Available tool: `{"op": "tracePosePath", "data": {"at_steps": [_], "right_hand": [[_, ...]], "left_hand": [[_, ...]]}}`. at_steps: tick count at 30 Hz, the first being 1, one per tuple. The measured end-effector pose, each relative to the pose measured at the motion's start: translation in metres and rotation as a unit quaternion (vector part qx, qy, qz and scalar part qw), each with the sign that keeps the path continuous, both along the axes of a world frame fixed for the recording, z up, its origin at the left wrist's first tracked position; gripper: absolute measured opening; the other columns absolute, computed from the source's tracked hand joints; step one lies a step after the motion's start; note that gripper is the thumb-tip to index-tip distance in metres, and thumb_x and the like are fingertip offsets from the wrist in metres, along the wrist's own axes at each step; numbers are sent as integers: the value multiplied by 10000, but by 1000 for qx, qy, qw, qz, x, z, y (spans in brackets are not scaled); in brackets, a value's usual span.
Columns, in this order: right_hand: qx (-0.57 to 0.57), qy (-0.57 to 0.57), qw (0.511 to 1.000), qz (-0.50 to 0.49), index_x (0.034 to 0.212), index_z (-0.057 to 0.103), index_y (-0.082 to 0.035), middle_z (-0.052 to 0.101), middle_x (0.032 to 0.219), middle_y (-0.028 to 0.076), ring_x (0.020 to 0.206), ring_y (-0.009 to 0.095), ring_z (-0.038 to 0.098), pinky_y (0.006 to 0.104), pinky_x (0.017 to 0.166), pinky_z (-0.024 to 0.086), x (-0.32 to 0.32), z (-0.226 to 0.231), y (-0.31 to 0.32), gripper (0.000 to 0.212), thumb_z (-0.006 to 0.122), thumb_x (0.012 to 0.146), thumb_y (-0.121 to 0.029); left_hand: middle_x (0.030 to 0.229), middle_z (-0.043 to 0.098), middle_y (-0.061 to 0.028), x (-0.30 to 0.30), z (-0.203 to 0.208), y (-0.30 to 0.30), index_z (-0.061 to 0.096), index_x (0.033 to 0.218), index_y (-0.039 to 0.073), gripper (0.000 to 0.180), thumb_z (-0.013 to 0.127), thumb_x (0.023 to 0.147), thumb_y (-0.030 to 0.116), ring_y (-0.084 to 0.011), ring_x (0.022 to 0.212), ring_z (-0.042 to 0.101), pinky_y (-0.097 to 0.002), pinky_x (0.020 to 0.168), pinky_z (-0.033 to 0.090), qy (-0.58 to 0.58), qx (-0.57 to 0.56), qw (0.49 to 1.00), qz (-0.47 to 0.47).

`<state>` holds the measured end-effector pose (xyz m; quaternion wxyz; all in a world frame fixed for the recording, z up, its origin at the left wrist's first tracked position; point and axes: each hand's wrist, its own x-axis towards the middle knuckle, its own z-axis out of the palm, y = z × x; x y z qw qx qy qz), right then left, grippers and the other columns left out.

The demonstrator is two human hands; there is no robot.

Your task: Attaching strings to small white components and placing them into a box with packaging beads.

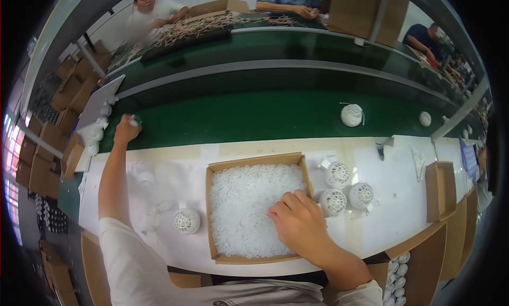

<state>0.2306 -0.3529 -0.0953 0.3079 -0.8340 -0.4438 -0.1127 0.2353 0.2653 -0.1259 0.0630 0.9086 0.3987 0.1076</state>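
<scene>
My left hand (127, 130) reaches over the green conveyor belt at the far left. Its fingers are closed on a whitish piece (136, 120), blurred, its kind unclear. In front of me a shallow cardboard box (256, 261) is filled with small clear rings (249, 210). Above its right part hovers my right hand (298, 221), with fingertips pinched together; whatever they hold is hidden. One white lattice ball (186, 221) lies left of the box. To the right sit three more white lattice balls (338, 174), close together.
The green belt (228, 115) runs across beyond the white table (395, 221) and carries a white ball (351, 115). White balls (94, 142) line its left end. An empty-looking carton (441, 192) stands right. Several people work beyond, near a pile of wires (191, 30).
</scene>
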Motion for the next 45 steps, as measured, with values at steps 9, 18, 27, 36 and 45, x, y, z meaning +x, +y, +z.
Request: {"op": "tracePosePath", "data": {"at_steps": [9,18,27,36,45], "right_hand": [[95,80,992,12,896,724,-29,658,873,71,730,233,599,313,628,483,5,9,-5,179,715,742,61],[347,542,758,108,1067,713,47,663,977,95,874,131,625,254,744,491,14,26,-25,197,661,880,82],[311,359,880,12,1087,710,43,656,970,87,907,145,639,241,789,504,19,13,-27,238,694,852,82],[257,440,857,73,1068,709,36,669,1000,94,896,141,629,265,763,502,19,10,-19,229,693,845,86],[222,430,855,189,1025,702,35,687,969,110,918,180,629,307,780,490,16,12,-19,237,736,794,70]], "left_hand": [[1082,589,-78,-21,122,-290,404,1308,198,530,686,863,254,-200,869,656,-304,696,530,-278,-562,744,-231],[1030,663,-116,-59,86,-417,516,1325,31,510,694,903,255,-241,929,679,-335,789,564,-200,-724,562,-346],[1072,695,-150,-74,69,-437,623,1249,-36,420,673,896,187,-219,934,672,-328,826,537,-165,-544,696,-438],[1059,706,-69,-80,67,-429,655,1240,31,382,684,891,183,-163,906,652,-300,816,513,-139,-532,665,-505],[985,683,-114,-81,66,-421,672,1190,-8,452,732,855,290,-216,951,658,-335,838,514,-103,-727,505,-454]]}}
